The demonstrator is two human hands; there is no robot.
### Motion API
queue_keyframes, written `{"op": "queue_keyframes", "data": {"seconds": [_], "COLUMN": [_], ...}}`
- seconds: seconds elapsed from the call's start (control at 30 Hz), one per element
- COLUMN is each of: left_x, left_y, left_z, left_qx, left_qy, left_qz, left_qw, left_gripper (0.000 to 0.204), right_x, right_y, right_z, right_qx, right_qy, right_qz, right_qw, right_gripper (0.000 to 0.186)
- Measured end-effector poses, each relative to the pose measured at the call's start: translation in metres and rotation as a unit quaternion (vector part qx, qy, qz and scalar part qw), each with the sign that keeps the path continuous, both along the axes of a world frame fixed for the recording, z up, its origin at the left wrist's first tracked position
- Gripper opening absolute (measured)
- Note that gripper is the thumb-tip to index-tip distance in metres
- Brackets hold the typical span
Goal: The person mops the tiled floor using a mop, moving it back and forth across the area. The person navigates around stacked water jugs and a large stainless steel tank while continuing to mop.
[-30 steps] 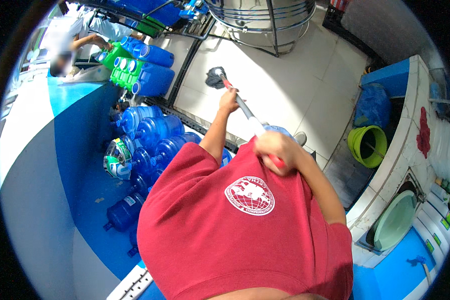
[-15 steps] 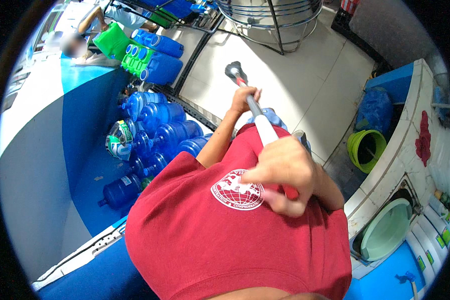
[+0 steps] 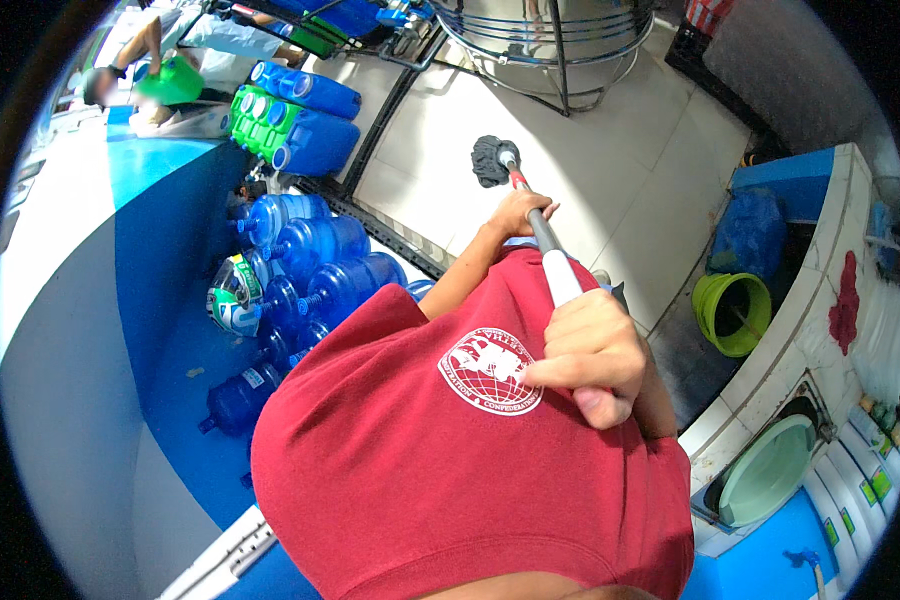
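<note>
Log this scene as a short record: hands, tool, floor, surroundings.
Left hand: around the mop handle, nearer the mop head
Right hand: gripping the handle higher up
Mop head: dark, on the pale tiled floor
Left side: blue water bottles
Right side: yellow-green bucket, pale green basin
Background: another person handling a green jug

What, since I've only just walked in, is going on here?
A red-shirted person holds a mop: left hand on the grey shaft nearer the mop head, right hand around the upper end. The dark mop head shows against white floor tiles. Blue water jugs lie to the left; beyond, a co-worker's hand is on a green container.
</note>
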State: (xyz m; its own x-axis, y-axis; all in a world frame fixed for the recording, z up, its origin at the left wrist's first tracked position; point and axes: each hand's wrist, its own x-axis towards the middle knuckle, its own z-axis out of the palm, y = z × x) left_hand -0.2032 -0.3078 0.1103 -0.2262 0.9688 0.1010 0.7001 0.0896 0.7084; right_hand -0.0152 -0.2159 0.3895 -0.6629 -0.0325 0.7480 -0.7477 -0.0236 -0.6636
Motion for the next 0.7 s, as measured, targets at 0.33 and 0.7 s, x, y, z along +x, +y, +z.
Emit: {"op": "queue_keyframes", "data": {"seconds": [0.33, 0.7], "left_x": [-0.187, -0.253], "left_y": [0.018, 0.042], "left_z": [-0.068, -0.051], "left_qx": [-0.079, -0.122], "left_qy": [0.046, 0.05], "left_qz": [0.125, 0.005], "left_qw": [0.988, 0.991], "left_gripper": [0.03, 0.023], "right_x": [-0.127, -0.151], "right_y": [0.023, 0.028], "right_z": [-0.086, -0.052], "right_qx": [-0.024, -0.088], "right_qy": [-0.19, -0.264], "right_qz": [-0.15, -0.393], "right_qw": [0.97, 0.877], "right_gripper": [0.033, 0.031]}}
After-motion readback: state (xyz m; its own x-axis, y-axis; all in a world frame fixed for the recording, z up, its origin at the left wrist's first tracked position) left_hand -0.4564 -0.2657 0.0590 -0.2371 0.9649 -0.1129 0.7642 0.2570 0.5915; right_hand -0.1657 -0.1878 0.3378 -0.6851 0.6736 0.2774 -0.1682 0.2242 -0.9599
